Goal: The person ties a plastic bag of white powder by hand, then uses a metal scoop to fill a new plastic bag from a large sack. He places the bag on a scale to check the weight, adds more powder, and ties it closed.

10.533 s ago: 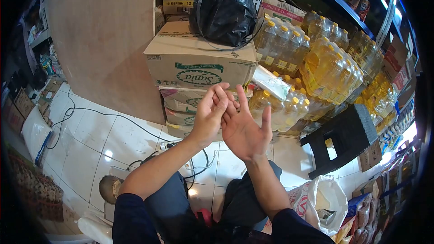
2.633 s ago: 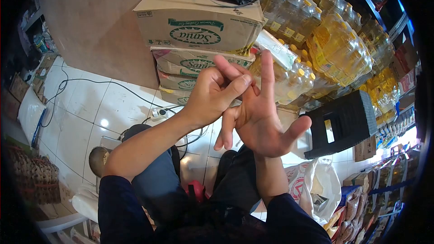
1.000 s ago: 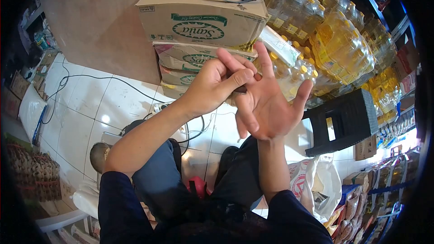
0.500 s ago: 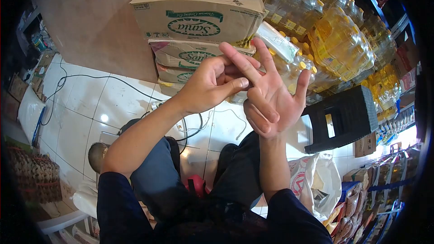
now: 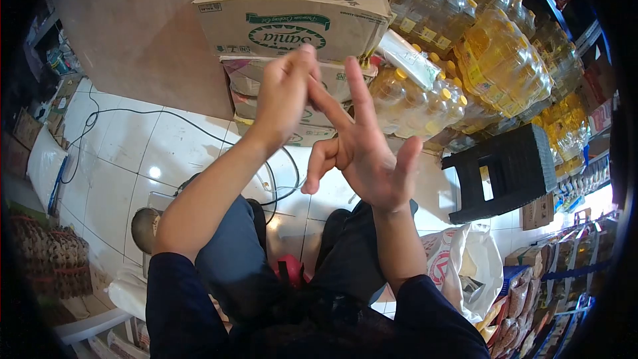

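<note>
My left hand (image 5: 282, 96) is in front of the cartons, its fingers closed around the tip of one finger of my right hand. The palm of my right hand (image 5: 365, 149) faces up, with the index finger and thumb stretched apart and the last two fingers curled. That hand holds nothing. Both hands are slightly blurred, above my knees and the tiled floor (image 5: 186, 143).
Stacked cartons (image 5: 229, 26) stand ahead, beside packs of yellow oil bottles (image 5: 498, 53). A black plastic stool (image 5: 518, 173) is at the right, near an open white sack (image 5: 482, 259). A black cable (image 5: 173, 114) crosses the floor at the left.
My left hand has moved up and left, pulling on the finger. My right hand has shifted left and slightly down, its index finger now pointing more upright.
</note>
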A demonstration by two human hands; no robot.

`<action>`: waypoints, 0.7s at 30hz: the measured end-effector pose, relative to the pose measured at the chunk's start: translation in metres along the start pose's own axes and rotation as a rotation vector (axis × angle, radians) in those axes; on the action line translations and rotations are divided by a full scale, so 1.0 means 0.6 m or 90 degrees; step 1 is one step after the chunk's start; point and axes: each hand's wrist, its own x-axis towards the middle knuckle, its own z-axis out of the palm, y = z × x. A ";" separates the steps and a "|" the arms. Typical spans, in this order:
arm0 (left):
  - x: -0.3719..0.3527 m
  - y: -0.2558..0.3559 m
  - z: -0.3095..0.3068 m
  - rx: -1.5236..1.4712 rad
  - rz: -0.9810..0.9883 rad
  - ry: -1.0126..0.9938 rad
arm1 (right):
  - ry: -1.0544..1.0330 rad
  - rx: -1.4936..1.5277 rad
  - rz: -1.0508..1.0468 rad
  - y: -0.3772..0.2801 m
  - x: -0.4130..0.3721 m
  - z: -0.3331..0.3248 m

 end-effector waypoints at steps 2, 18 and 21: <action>0.015 -0.005 -0.020 0.024 0.065 0.062 | 0.033 -0.011 0.015 -0.003 -0.001 0.003; 0.049 0.011 -0.084 0.526 0.328 0.116 | 0.156 0.040 -0.010 -0.008 -0.003 -0.031; 0.031 0.025 -0.075 0.490 0.282 0.055 | 0.172 0.263 -0.009 -0.019 0.001 -0.033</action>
